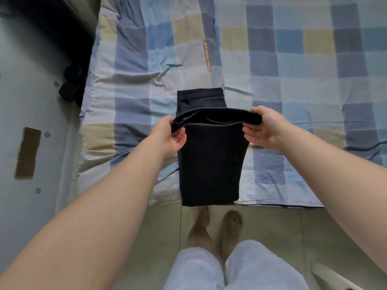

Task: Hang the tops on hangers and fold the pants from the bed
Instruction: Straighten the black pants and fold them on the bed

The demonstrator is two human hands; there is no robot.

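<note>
Dark navy pants (210,164) lie lengthwise on the checked bed cover (293,70), waistband end at the far side and a folded end hanging just over the near bed edge. A raised fold of the pants runs between my hands. My left hand (171,136) pinches the left end of that fold with thumb on top. The right end is gripped by my right hand (263,128), fingers curled under the cloth. The fold is lifted above the lower layer.
A dark bundle (70,86) sits on the floor by the bed's left side, beside a pale wall or door with a brown patch (28,152). My feet and pale shorts stand on the tiled floor (293,237) at the bed's near edge.
</note>
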